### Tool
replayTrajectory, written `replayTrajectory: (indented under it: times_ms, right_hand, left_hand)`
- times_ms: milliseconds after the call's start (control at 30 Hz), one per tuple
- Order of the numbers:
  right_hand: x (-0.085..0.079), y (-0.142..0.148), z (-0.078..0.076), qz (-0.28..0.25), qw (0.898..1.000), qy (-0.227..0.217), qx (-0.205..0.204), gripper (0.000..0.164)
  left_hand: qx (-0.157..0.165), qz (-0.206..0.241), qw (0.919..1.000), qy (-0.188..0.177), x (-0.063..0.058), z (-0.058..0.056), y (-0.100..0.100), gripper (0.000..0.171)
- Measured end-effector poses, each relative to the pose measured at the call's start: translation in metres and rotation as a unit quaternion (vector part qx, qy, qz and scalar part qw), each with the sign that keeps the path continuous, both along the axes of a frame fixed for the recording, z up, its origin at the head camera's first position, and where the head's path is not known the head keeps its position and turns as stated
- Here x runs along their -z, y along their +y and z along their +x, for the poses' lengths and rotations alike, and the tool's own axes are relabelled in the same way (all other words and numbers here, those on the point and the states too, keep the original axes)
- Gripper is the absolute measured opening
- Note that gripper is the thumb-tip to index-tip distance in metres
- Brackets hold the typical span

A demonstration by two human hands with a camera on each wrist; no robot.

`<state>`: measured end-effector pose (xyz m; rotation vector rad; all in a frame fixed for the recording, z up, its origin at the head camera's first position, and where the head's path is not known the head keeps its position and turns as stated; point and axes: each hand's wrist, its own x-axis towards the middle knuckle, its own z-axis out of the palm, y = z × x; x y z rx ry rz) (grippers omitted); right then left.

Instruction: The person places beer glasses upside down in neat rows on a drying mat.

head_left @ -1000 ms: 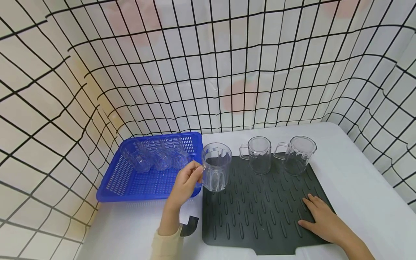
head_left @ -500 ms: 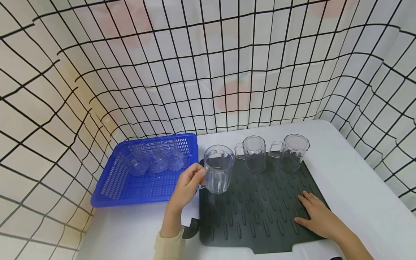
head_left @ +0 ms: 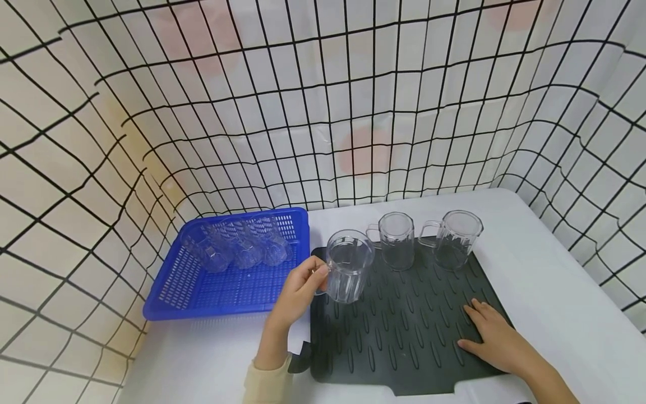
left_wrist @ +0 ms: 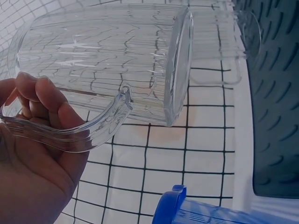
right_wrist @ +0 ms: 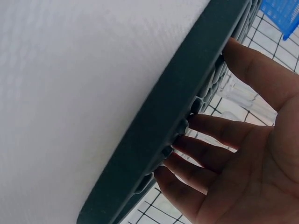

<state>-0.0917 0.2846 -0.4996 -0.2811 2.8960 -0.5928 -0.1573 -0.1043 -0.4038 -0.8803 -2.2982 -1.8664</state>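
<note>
Gripping mug | left hand: at handle | right hand: well apart

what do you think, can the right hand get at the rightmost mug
Probably yes: the right hand rests on the dark mat holding nothing, and nothing appears to stand between it and the rightmost mug.

Basket of mugs left of drying mat, two mugs along mat's far edge, held mug over mat's left part
</note>
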Motion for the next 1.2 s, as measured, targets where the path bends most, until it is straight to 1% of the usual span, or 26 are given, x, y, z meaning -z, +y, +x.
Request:
replayTrajectory:
  times_ms: [200,567,733,967,1200]
  right_hand:
    - [0.001,0.001,0.000,0.000,1.000,-0.001,0.003,0.086]
    - [0.006,0.002,0.000,0.001,1.000,0.001,0.004,0.087]
    - [0.007,0.003,0.000,-0.003,1.000,0.003,0.003,0.088]
    - [0.008,0.003,0.000,-0.005,1.000,0.008,0.001,0.087]
    - [0.009,0.003,0.000,-0.005,1.000,0.004,0.004,0.088]
  left_hand:
    - [0.011,-0.001,0.9999,0.007,0.003,0.000,0.003,0.018]
    - [0.015,-0.005,0.9998,-0.011,0.007,0.003,0.007,0.018]
    - [0.031,0.000,0.9995,-0.011,0.009,0.003,0.009,0.019]
    - [0.050,0.004,0.9985,-0.021,0.014,0.004,0.012,0.018]
    - [0.064,0.001,0.9974,-0.031,0.015,0.006,0.015,0.017]
